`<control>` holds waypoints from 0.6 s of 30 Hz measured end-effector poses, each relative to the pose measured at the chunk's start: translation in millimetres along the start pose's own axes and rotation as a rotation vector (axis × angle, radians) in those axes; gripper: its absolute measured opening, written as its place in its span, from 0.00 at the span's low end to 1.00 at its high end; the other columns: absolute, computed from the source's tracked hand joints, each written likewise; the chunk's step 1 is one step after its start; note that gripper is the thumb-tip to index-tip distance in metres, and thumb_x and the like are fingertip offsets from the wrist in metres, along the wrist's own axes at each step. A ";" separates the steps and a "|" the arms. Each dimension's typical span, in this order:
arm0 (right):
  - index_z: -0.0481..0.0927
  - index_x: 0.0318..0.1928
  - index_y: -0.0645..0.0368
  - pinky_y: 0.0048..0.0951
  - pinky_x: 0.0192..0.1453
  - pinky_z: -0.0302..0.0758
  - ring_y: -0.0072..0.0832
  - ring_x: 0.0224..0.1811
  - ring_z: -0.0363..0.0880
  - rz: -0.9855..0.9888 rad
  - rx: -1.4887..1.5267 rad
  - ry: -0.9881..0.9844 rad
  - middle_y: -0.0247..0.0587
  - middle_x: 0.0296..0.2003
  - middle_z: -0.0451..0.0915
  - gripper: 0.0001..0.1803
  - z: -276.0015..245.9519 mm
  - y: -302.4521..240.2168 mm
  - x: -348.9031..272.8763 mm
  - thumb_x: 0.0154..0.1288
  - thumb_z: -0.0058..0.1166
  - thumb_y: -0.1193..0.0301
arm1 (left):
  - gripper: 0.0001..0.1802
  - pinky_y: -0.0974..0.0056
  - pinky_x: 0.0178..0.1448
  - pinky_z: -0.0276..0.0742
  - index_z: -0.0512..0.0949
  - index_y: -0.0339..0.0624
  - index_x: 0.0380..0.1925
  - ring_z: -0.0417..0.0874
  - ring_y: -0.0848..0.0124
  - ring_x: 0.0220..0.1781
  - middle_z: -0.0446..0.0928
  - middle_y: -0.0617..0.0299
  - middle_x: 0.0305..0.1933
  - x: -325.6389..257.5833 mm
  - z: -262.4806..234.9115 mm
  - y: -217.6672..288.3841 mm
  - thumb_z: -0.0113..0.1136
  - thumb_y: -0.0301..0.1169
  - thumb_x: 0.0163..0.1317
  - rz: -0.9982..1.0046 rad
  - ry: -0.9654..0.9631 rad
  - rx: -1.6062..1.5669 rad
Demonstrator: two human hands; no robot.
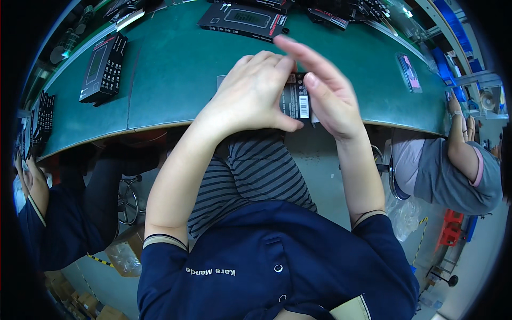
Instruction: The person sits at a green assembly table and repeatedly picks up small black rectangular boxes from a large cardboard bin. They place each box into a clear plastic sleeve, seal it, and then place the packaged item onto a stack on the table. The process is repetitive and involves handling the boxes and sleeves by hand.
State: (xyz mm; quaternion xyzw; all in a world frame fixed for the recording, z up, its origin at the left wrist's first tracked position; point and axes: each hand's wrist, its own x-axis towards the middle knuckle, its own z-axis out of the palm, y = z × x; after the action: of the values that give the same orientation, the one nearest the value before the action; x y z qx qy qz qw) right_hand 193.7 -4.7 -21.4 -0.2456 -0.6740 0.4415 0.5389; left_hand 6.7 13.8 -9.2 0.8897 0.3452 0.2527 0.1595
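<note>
Over a small black box [292, 106] with a white barcode label lies my left hand [256, 88]. Its thumb presses along the near edge and its fingers reach over the far side, hiding much of the box. My right hand [333, 101] is at the box's right end, fingers stretched out and slightly blurred. Its thumb tip is close to the box's far right corner; whether it touches cannot be made out. A pale grey edge of something shows just left of my left hand, mostly covered.
On the green table [170, 69] stand a black box [104, 68] to the left and another [242, 21] at the far middle. More black boxes [328, 16] are piled behind. A phone-like item [409, 73] lies right. Co-workers sit at both sides.
</note>
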 end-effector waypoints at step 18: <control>0.76 0.50 0.68 0.25 0.59 0.74 0.24 0.51 0.79 -0.464 -0.128 0.464 0.47 0.48 0.81 0.09 66.5 -7.2 23.1 0.72 0.51 0.80 | 0.06 0.68 0.55 0.78 0.69 0.38 0.45 0.82 0.71 0.47 0.80 0.45 0.53 -9.9 -10.8 24.2 0.52 0.20 0.72 0.080 0.818 -1.200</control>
State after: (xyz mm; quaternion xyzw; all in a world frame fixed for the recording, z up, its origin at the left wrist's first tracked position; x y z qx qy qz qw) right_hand 125.0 -11.5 -5.3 -0.2130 -0.5978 0.1962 0.7475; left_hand 7.4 -9.1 7.4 0.4950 0.1465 0.7167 0.4689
